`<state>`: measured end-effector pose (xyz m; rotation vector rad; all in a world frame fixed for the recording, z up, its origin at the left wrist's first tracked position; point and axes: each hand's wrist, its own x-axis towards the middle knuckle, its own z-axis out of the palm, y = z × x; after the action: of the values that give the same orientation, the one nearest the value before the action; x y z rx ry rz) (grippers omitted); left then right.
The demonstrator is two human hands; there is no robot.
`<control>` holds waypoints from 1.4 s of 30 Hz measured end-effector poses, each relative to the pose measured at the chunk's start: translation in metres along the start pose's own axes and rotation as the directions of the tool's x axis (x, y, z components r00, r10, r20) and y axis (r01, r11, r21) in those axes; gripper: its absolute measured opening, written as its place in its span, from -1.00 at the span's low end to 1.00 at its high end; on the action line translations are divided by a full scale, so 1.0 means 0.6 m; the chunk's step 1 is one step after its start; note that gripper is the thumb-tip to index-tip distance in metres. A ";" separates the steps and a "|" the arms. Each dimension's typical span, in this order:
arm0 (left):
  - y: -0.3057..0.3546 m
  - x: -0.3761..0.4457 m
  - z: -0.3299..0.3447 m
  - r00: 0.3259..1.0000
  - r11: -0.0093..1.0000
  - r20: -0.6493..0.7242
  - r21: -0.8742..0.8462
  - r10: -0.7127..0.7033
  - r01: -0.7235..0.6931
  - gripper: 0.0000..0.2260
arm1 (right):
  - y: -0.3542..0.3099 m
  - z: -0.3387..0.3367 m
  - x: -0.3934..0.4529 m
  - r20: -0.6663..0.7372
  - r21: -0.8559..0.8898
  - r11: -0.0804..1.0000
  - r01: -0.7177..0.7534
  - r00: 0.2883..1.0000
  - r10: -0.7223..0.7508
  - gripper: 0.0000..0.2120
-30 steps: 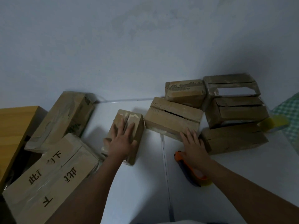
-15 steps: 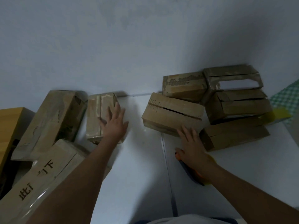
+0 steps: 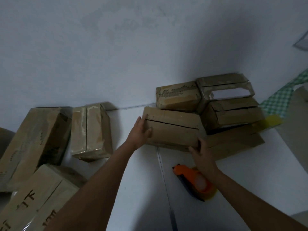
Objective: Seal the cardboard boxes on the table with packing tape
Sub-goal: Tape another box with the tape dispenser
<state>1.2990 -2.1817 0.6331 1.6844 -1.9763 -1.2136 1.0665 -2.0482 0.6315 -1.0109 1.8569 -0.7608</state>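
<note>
An untaped cardboard box [image 3: 173,129] with a dark open seam lies mid-table. My left hand [image 3: 140,130] holds its left end, thumb on the front face. My right hand [image 3: 200,152] grips its near right corner. The orange tape dispenser [image 3: 193,180] with its tape roll lies on the white table [image 3: 138,189] just below my right hand, untouched. A taped box [image 3: 90,132] stands at the left by the wall.
Several more boxes [image 3: 231,114] are stacked at the back right, one with an open window. A flat cardboard piece [image 3: 233,144] lies before them. Large boxes [image 3: 33,140] sit at the left, one with printed characters [image 3: 33,202]. Green checked cloth [image 3: 280,99] is far right.
My left hand has left the taped box by the wall and moved right onto the open-seam box. My right hand has shifted from the dispenser's side to that box's corner.
</note>
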 end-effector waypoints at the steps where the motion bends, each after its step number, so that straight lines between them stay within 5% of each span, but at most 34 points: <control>1: 0.003 -0.006 0.009 1.000 1.000 -0.018 -0.008 -0.009 0.009 -0.39 | 0.000 -0.001 0.001 0.021 0.022 1.000 -0.014 1.000 0.013 -0.38; 10: -0.040 -0.174 0.035 0.954 0.989 -0.263 -0.008 -0.144 0.147 -0.43 | 0.014 0.005 -0.027 0.262 -0.056 0.996 0.068 0.964 -0.051 -0.45; 15: -0.047 -0.233 0.067 0.943 0.961 -0.284 0.161 -0.171 0.223 -0.40 | 0.069 -0.003 -0.071 0.031 -0.183 0.979 0.091 0.996 -0.087 -0.71; 18: -0.043 -0.225 0.072 0.949 0.927 -0.314 0.347 -0.030 0.144 -0.40 | 0.108 -0.014 -0.096 0.126 -0.280 0.958 0.069 0.991 -0.035 -0.64; 22: -0.038 -0.179 0.065 0.991 0.865 -0.105 0.502 0.078 -0.015 -0.34 | 0.129 -0.009 -0.113 0.343 -0.503 0.860 0.089 0.934 0.103 -0.61; 27: -0.043 -0.136 0.056 0.994 0.768 0.105 0.635 0.020 -0.082 -0.11 | 0.130 0.002 -0.107 0.340 -0.601 0.798 0.035 0.915 0.216 -0.44; 30: -0.049 -0.121 0.045 0.990 0.747 0.140 0.662 -0.035 -0.067 -0.10 | 0.141 -0.018 -0.127 0.309 -0.585 0.811 0.007 0.927 0.215 -0.59; 35: -0.066 -0.128 0.052 0.991 0.821 0.123 0.571 -0.054 -0.026 -0.19 | 0.161 -0.083 -0.156 0.290 -0.532 0.831 0.165 0.957 -0.004 -0.63; 39: -0.072 -0.134 0.058 0.992 0.827 0.123 0.559 -0.013 -0.058 -0.19 | 0.130 -0.118 -0.165 0.060 -0.180 0.983 -0.034 0.997 0.046 -0.95; 42: -0.069 -0.146 0.069 0.993 0.810 0.112 0.579 0.031 -0.091 -0.19 | 0.083 -0.131 -0.158 -0.044 -0.003 0.999 -0.044 0.998 0.044 -0.77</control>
<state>1.3239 -2.0833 0.6039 1.8161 -2.6369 -0.7008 1.0072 -1.9335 0.6633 -0.9599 1.9126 -0.7585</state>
